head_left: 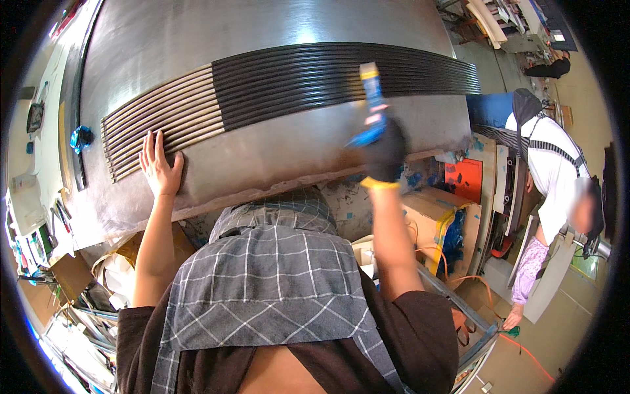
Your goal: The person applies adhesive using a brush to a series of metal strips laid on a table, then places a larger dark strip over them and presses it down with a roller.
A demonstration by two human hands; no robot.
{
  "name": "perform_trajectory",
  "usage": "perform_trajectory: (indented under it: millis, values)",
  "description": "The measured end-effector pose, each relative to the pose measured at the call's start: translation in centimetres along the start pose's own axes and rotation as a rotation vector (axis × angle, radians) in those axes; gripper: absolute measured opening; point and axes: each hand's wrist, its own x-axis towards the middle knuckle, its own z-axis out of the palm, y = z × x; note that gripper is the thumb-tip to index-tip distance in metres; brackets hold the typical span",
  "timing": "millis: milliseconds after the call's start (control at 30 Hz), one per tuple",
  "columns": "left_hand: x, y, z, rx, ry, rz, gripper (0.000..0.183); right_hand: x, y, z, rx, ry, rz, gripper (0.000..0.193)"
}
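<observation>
A row of long thin rods point(295, 77) lies side by side across the grey metal worktop point(275, 154). Their left ends are light brown and the rest is glossy black. My bare left hand point(161, 164) is open, its fingers spread over the near edge of the brown ends point(164, 108). A black glove with a yellow cuff covers my right hand point(386, 151), which is closed round a blue-handled, brush-like tool point(372, 92). The tool's pale flat tip is over the black part of the rods. Motion blur hides its exact kind and whether it touches them.
A crumpled blue bundle point(81, 138) sits left of the rods. Below the worktop's right side stands a cardboard box point(433, 220), with an orange hose point(482, 281) beside it. At the right, a co-worker in a white top point(551, 164) bends forward, one arm reaching down.
</observation>
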Motion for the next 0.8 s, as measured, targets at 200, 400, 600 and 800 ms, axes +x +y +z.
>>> perform_trajectory:
  millis: [200, 400, 600, 800]
  values:
    - [0.1, -0.2, 0.0, 0.02, -0.006, 0.031, 0.07, -7.9, -7.2, 3.9, 0.443, -0.07, -0.127, 0.017]
    - [0.2, 0.1, 0.5, 0.035, -0.018, 0.036, 0.07, -7.3, 0.7, 2.0, 0.903, 0.284, 0.78, 0.016]
    - [-1.0, -0.1, 1.8, 0.069, -0.006, -0.019, 0.066, -6.6, 3.1, 2.5, 1.15, 0.156, 0.844, 0.02]
    - [-3.5, 10.2, 3.9, -0.207, 0.106, -0.181, 0.059, 0.7, 23.1, -5.6, 1.004, 0.507, 0.916, 0.014]
